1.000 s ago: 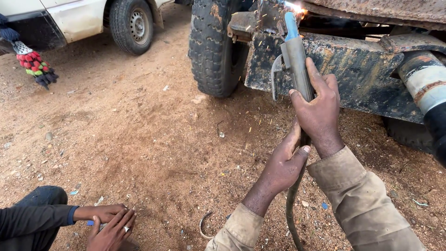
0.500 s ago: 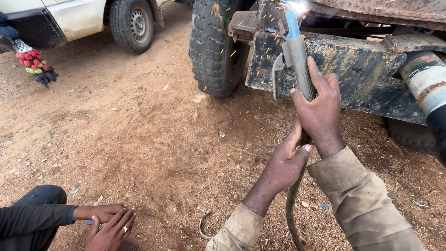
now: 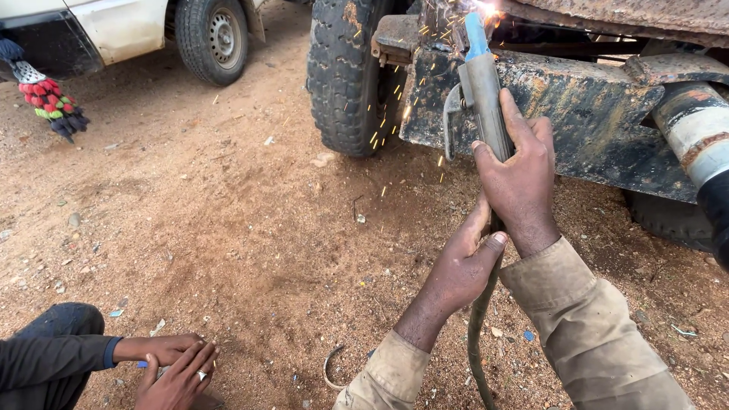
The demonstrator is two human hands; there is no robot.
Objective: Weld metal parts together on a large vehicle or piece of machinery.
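Note:
My right hand (image 3: 520,178) grips the grey handle of a welding electrode holder (image 3: 480,91) held upright, its blue tip at a bright arc against the rusty vehicle frame (image 3: 577,114). Sparks fall from the arc toward the ground. My left hand (image 3: 465,262) wraps the holder's cable (image 3: 477,334) just under my right wrist. Both sleeves are tan.
A large knobby tyre (image 3: 345,72) stands left of the frame. A white car with a smaller wheel (image 3: 213,38) is at the top left. Another person's two hands (image 3: 175,364) rest on the dirt at the bottom left. A curved metal piece (image 3: 330,372) lies on the ground.
The arc keeps burning, and more sparks now shower down over the tyre and frame. My hands and the holder have barely moved.

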